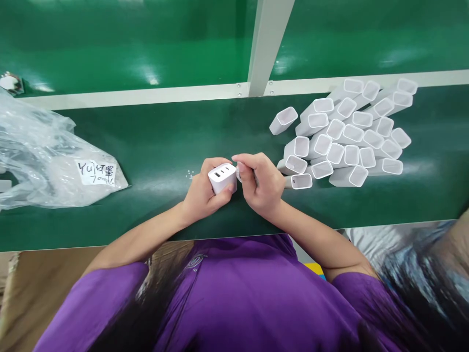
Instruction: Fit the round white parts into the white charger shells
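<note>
My left hand (205, 190) is wrapped round a white USB charger housing (222, 183), whose end face with several port slots is turned up. Close against the housing's right side, my right hand (260, 183) is closed in a pinch. Something small and pale shows at those fingertips, too hidden to name. Tiny clear bits (189, 174) lie on the green tabletop just left of my left hand. Several open-ended white housings (344, 142) stand grouped to the right, and one of them, with a slot inside (301, 181), is nearest my right wrist.
A clear plastic bag (54, 151) with a handwritten label lies at the left on the green table (164, 132). A pale metal rail and post (269, 44) run along the back. A small part (11, 83) sits at the far left. Another person's arm (452, 249) is at the right edge.
</note>
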`<state>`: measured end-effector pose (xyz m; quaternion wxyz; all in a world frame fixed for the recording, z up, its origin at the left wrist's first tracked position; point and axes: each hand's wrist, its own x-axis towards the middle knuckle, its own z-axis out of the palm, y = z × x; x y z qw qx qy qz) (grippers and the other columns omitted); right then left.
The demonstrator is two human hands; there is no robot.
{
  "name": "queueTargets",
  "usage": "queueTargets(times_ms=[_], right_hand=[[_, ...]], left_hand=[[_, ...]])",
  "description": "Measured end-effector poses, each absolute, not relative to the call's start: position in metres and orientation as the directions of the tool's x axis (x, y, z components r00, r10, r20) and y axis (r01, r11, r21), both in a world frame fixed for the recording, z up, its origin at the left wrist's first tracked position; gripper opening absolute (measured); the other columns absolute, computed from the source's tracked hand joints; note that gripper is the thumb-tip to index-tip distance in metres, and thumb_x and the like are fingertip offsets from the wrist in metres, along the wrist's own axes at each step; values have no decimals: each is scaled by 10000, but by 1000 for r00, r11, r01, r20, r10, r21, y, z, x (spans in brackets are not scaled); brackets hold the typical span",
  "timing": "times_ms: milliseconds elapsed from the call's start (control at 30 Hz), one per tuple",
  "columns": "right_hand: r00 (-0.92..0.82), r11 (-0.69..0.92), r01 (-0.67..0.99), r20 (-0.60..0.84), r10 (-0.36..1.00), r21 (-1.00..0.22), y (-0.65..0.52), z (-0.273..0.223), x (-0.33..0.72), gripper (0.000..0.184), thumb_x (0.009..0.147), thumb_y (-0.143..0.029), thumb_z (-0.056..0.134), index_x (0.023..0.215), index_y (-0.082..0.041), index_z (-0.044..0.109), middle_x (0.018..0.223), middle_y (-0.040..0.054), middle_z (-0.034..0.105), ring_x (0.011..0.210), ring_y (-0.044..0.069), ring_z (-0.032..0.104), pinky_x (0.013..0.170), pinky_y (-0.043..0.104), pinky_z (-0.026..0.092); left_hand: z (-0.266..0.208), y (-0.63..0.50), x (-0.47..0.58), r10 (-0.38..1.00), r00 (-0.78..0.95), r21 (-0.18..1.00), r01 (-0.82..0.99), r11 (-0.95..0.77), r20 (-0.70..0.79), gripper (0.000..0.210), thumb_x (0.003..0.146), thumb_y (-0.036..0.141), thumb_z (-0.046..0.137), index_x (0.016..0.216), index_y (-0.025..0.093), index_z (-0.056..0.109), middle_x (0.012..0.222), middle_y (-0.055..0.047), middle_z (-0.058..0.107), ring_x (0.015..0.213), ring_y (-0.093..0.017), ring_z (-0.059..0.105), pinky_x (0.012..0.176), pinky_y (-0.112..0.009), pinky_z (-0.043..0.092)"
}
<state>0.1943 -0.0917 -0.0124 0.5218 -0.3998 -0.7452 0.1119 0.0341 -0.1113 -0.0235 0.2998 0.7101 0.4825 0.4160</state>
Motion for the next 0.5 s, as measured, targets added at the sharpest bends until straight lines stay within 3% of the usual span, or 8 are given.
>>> queueTargets(times_ms=[100, 167, 267, 333, 400, 500], right_hand=[[-140, 658, 491, 693, 707, -571, -91, -13, 194, 192, 1063, -234, 396, 1067, -207, 586, 842, -6, 669, 718, 80, 634, 569, 191, 466], [-131, 625, 424, 639, 758, -655, -87, -14, 194, 203, 1066, -272, 392, 1059, -207, 584, 845, -5, 665, 697, 81, 628, 588, 200, 473], [-97, 386, 243, 374, 922, -890, -79, -13, 196, 253, 1068, -386, 380, 1088, -212, 563, 792, -30, 635, 540, 64, 569, 564, 208, 480], [-65, 182, 129, 175, 982, -975, -73, -13, 198, 302, 1050, -470, 397, 1110, -217, 552, 772, -42, 616, 447, 50, 514, 485, 203, 442], [-49, 73, 55, 70, 996, -996, -69, -13, 199, 343, 1021, -527, 434, 1099, -217, 559, 765, -42, 609, 417, 46, 498, 438, 198, 401], [-102, 30, 27, 27, 994, -999, -67, -16, 198, 353, 1000, -536, 458, 1062, -212, 584, 716, -50, 590, 417, 50, 491, 457, 196, 395]], left_hand=[[-26, -111, 36, 926, 184, 788, 488, -376, 329, 291, 898, 422, 559, 1113, 235, 503, 996, -47, 678, 723, -147, 674, 621, -264, 521], [-24, -107, 34, 940, 211, 776, 530, -342, 270, 314, 872, 408, 567, 1114, 225, 487, 1023, -51, 676, 708, -143, 671, 613, -259, 509], [-16, -91, 25, 965, 228, 769, 592, -241, 128, 444, 821, 407, 594, 1186, 212, 432, 1051, -57, 673, 691, -143, 659, 615, -260, 498], [-3, -71, 14, 983, 180, 749, 646, -146, 36, 493, 817, 386, 598, 1228, 207, 393, 1012, -47, 681, 683, -145, 642, 626, -261, 493], [14, -42, 0, 996, 84, 662, 747, -60, -4, 454, 816, 343, 617, 1201, 203, 423, 984, -43, 690, 721, -161, 629, 683, -279, 501], [40, 11, -19, 998, -53, 396, 917, 36, 31, 352, 806, 263, 660, 1121, 168, 536, 1109, -101, 681, 969, -230, 619, 897, -365, 495]])
